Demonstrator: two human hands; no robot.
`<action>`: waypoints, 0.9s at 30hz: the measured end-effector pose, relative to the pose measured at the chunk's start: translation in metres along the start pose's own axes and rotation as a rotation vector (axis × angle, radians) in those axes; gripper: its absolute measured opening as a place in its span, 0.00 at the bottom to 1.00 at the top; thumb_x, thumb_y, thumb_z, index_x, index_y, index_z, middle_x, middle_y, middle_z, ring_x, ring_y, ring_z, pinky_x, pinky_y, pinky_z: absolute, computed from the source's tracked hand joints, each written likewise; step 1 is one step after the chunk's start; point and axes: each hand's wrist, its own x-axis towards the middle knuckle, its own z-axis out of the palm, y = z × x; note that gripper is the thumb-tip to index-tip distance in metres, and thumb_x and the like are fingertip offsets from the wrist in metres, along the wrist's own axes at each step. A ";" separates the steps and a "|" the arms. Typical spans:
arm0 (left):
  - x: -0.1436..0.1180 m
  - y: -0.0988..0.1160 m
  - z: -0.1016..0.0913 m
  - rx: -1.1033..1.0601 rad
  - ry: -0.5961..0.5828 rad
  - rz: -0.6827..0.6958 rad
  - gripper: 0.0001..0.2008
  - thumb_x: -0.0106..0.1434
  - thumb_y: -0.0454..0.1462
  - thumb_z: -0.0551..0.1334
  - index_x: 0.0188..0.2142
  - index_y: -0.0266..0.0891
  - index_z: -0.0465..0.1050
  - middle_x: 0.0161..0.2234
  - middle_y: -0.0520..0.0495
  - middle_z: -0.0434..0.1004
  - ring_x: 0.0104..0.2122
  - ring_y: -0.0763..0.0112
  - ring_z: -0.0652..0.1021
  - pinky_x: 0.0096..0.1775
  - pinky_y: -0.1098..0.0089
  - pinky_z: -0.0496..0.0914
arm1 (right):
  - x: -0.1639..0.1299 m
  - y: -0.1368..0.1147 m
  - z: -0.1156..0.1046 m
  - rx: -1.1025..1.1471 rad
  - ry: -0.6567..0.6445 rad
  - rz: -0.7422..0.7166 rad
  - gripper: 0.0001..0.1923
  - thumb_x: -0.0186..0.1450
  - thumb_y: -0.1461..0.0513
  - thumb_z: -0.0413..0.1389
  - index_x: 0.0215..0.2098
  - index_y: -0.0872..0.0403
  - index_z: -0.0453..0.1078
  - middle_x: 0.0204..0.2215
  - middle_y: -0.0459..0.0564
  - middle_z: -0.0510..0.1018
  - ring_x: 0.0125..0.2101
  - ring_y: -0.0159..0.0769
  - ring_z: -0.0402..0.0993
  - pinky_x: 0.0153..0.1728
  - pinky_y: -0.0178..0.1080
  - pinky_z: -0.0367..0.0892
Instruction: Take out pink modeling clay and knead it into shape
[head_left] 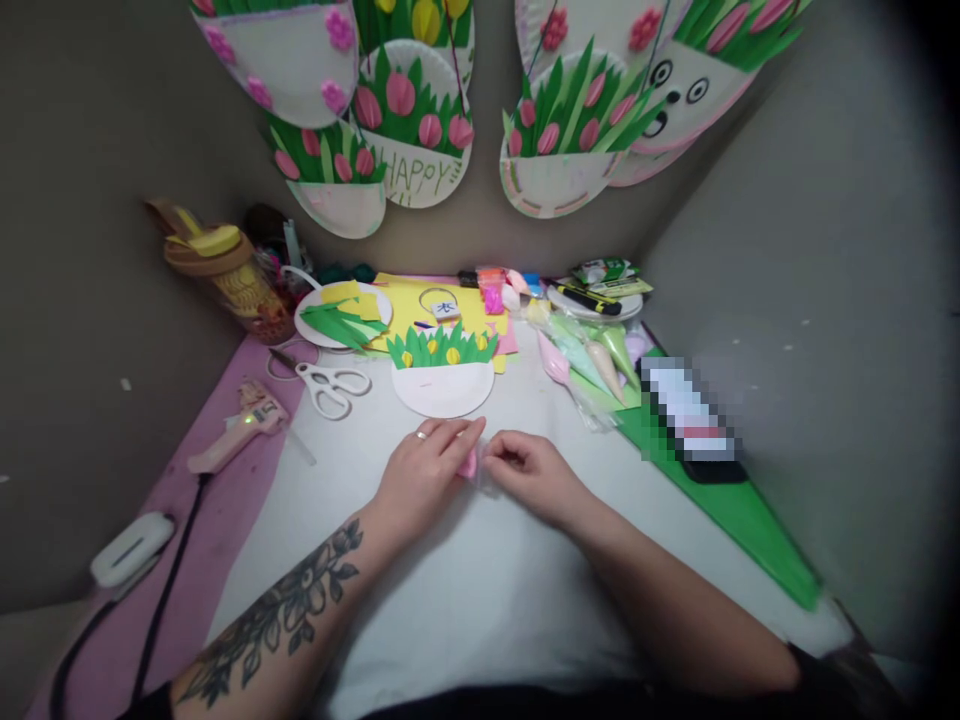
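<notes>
A small pink paper piece (pixel 469 462) is pinched between the fingertips of the left hand (pixel 424 470) and the right hand (pixel 529 470), both pressed together on it just above the white table sheet (pixel 480 590), at the middle of the work surface; a bit of clear wrap is seen around the piece, though its exact shape cannot be told. One ring is worn on the left hand, and one flower tattoo is shown on the left forearm. Just beyond the hands, one half paper-plate basket (pixel 442 385) is laid flat, topped by green paper grass with about five yellow buds. To its left, one pair of white-handled scissors (pixel 330 385) is placed, and further left one pink glue gun (pixel 236 432) is rested on the purple mat (pixel 225 480), its black cord trailing toward the near edge, where one white oval device (pixel 131 548) is seen. One white plate (pixel 341 315) holding green and yellow paper cuttings is set behind the scissors, beside one brown-lidded jar (pixel 221 275). To the right, several cone-shaped bags (pixel 592 360) in pink, green and cream are piled, about four being counted, next to one green sheet (pixel 742 515) on which one dark phone, blurred out, is lying. On the wall, at least six paper-plate tulip baskets (pixel 412 140) are hung, one being lettered "HAPPY".
</notes>
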 end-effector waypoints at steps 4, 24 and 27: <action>0.002 0.010 -0.006 -0.239 0.125 -0.231 0.20 0.59 0.28 0.56 0.52 0.36 0.63 0.50 0.36 0.66 0.51 0.58 0.68 0.50 0.56 0.66 | -0.003 0.005 0.004 -0.272 0.276 -0.219 0.08 0.62 0.65 0.49 0.25 0.53 0.60 0.21 0.42 0.66 0.24 0.29 0.63 0.27 0.32 0.58; -0.004 0.014 0.001 -0.038 -0.085 -0.183 0.09 0.64 0.32 0.50 0.28 0.40 0.63 0.25 0.49 0.69 0.25 0.69 0.70 0.28 0.70 0.63 | -0.006 0.007 0.015 -0.714 0.291 -0.498 0.09 0.63 0.67 0.47 0.25 0.52 0.58 0.19 0.44 0.66 0.21 0.32 0.62 0.25 0.36 0.53; -0.005 0.011 0.000 0.160 -0.039 -0.096 0.09 0.64 0.32 0.52 0.28 0.40 0.66 0.24 0.48 0.70 0.25 0.67 0.71 0.27 0.69 0.62 | -0.005 0.008 0.015 -0.719 0.310 -0.472 0.09 0.63 0.67 0.47 0.24 0.52 0.58 0.19 0.44 0.66 0.21 0.31 0.62 0.25 0.35 0.54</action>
